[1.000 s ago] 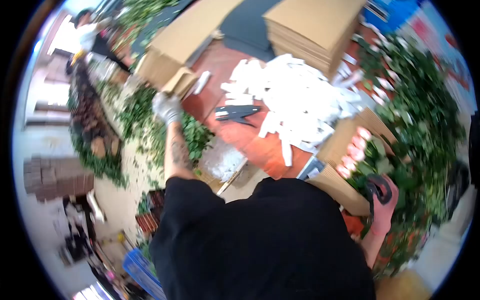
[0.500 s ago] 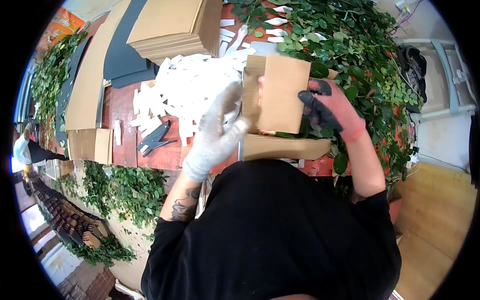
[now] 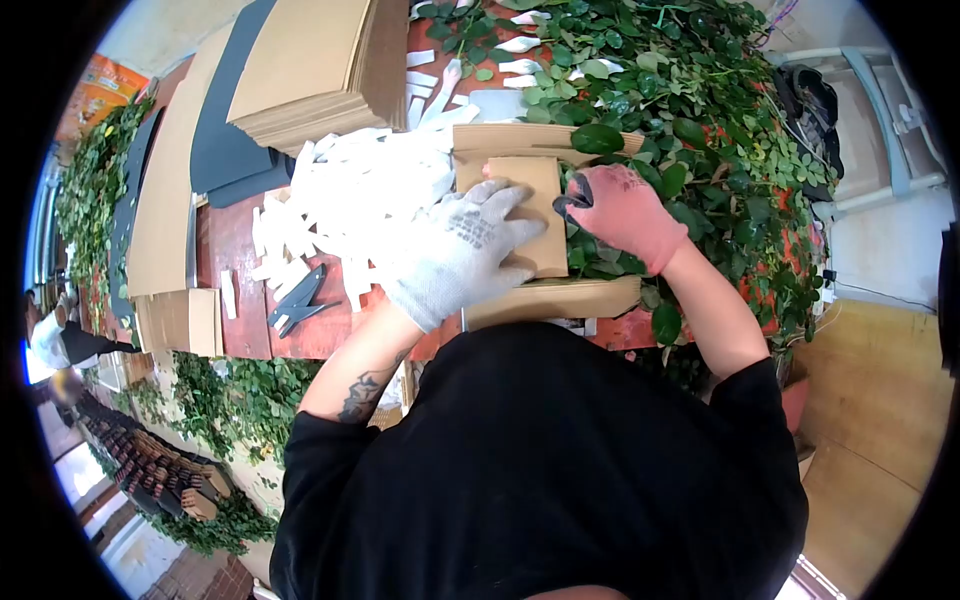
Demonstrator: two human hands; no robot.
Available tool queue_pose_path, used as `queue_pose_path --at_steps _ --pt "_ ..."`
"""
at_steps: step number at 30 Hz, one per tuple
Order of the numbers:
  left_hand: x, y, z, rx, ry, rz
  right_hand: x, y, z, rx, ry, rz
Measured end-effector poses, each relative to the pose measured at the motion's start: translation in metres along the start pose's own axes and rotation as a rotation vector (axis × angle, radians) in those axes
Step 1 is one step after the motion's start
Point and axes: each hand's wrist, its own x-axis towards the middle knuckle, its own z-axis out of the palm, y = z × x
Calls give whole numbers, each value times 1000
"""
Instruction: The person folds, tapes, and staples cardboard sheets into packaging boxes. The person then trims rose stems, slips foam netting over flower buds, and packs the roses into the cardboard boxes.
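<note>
My left hand (image 3: 465,250), in a pale grey glove, lies with spread fingers on a flat cardboard piece (image 3: 545,215). That piece rests over the roses inside an open corrugated cardboard wrap (image 3: 550,300); only a bit of pink bloom shows above my fingers. At the right end of the piece is my right hand (image 3: 625,215), in a pink glove with dark fingertips. Its fingers are curled together near the green stems and leaves, and what they hold, if anything, is hidden.
White paper strips (image 3: 370,180) are heaped left of the wrap, with a black stapler (image 3: 298,300) nearby. Behind stands a cardboard stack (image 3: 300,80). Leafy roses (image 3: 690,120) cover the table's right side. A person (image 3: 65,340) is at the far left.
My left hand has come down onto the cardboard piece, which now lies lower over the roses. My right hand has moved slightly left, its fingers curled closer together.
</note>
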Motion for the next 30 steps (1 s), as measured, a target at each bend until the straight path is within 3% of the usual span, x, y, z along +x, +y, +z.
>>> queue_pose_path --at_steps 1,2,3,5,6,8,9,12,14,15,17,19,21,25,26,27,28,29,30 --pt "2 1 -1 37 -47 -19 -1 -8 -3 -328 249 -228" --pt "1 3 -2 69 -98 -45 -1 -18 -18 -232 246 -179" --pt "-1 3 -1 70 -104 -39 2 -25 -25 -268 526 -279" --pt "-2 0 1 60 -65 6 30 -15 -44 -479 794 -600" --pt "-2 -2 1 71 -74 27 38 -7 -49 -480 814 -583" --pt "-2 -5 -2 65 -77 60 47 6 -51 -426 35 -311" --pt "-3 -6 0 73 -65 69 36 15 -40 -491 148 -498" --pt "-6 -2 -5 129 -7 129 11 8 -24 -636 121 -493" --pt "-1 7 -19 169 -255 17 2 4 -15 -684 -23 -416" --pt "4 3 -22 173 -255 30 -2 7 -10 -686 -14 -405" --pt "18 -17 -28 -5 -54 173 -12 12 0 -700 8 -389" --pt "25 -23 -12 -54 -57 237 -17 17 1 -602 -53 -298" --pt "28 -18 8 405 -39 249 -22 31 6 -445 205 -383" --pt "16 -19 27 286 -69 153 -98 -3 40 -45 802 -323" --pt "15 -12 25 276 -94 113 -121 1 49 207 603 -260" --pt "13 -10 26 266 -105 98 -147 -15 48 702 421 -165" --pt "12 -9 26 273 -110 93 -165 -8 71 1417 219 -75" --pt "14 -8 25 285 -111 92 -180 11 103 2061 -32 149" --pt "15 -5 22 294 -132 76 -188 32 143 2275 -53 104"
